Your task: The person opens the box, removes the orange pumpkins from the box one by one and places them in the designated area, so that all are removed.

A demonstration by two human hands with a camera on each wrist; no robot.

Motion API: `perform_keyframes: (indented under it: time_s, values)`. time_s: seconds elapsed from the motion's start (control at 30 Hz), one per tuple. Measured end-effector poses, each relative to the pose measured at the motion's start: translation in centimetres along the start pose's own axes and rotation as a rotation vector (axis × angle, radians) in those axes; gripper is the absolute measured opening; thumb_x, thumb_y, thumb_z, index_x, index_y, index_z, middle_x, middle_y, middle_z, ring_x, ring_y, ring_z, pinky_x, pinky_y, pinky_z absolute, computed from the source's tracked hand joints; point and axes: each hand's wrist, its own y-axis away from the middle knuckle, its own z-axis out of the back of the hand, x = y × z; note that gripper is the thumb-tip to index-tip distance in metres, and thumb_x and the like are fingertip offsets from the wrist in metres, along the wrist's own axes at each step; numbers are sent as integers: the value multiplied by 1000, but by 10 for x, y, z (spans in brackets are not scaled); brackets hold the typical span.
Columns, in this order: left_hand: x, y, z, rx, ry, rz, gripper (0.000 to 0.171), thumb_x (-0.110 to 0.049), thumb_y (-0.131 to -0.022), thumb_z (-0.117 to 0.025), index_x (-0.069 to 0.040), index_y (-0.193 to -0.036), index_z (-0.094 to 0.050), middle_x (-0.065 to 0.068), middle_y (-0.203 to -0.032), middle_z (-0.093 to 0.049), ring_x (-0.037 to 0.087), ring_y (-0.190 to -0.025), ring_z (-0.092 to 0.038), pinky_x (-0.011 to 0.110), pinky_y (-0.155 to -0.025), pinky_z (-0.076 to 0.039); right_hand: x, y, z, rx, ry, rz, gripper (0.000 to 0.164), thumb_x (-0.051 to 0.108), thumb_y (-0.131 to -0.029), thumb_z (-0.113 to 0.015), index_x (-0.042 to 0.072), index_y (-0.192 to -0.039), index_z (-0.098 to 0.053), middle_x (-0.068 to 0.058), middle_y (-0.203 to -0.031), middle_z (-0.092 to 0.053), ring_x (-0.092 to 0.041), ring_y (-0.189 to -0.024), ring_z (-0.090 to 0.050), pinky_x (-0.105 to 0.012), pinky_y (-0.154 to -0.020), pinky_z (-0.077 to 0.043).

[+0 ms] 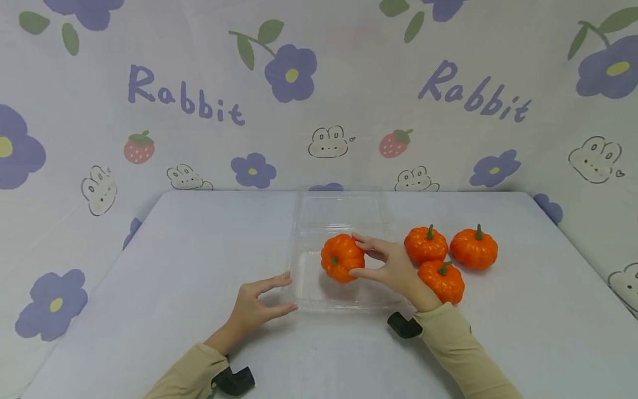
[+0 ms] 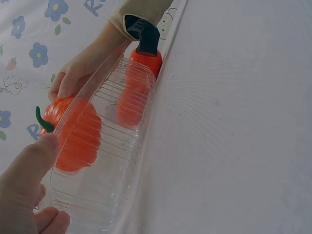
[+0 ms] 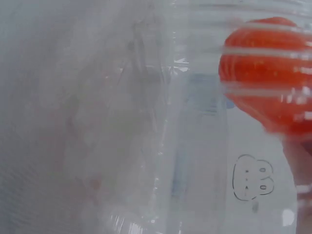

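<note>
My right hand (image 1: 391, 266) grips a small orange pumpkin (image 1: 340, 259) between thumb and fingers, over the clear plastic box (image 1: 311, 303). The pumpkin is tilted, its green stem facing left in the left wrist view. At the box's near left corner is my left hand (image 1: 254, 305), thumb and fingers spread and touching the rim. Through the clear wall the left wrist view shows the held pumpkin (image 2: 80, 136). In the right wrist view, the orange pumpkin (image 3: 268, 73) appears behind ridged clear plastic, and little of the right hand shows.
Three more orange pumpkins, one at the back (image 1: 425, 245), one at the right (image 1: 474, 249) and one nearer (image 1: 442, 281), sit right of the box. The box's clear lid (image 1: 341, 210) lies folded back behind it. A patterned cloth (image 1: 199, 144) hangs behind the white table (image 1: 209, 238).
</note>
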Motion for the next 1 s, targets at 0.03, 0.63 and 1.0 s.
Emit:
perform_keyframes:
  time_s: [0.03,0.63,1.0]
  values:
    - [1,1,0,0,-1,2,47,8,-51,-81,9,-95,-65,24,-98,-60,38,-88,-60,33,-81,-48,-1,0,0,-14,-24,-17,37,-9,-63,-76,-12,-95,-57,-26,-117,-52,-34,-107,-51,-35,-84,-45]
    - [2,-1,1,-3,-19,-21,45,8,-51,-81,9,-93,-64,26,-96,-60,37,-88,-60,34,-80,-48,-26,-3,9,-52,-261,-181,54,-4,-75,-69,-8,-124,-46,-18,-116,-47,-25,-110,-45,-29,-87,-44]
    - [1,0,0,-3,-30,-21,45,7,-51,-81,10,-93,-64,27,-96,-60,37,-87,-60,32,-80,-48,-41,6,16,-37,-369,-279,55,12,-75,-73,4,-125,-50,-12,-130,-45,-27,-115,-45,-32,-85,-45]
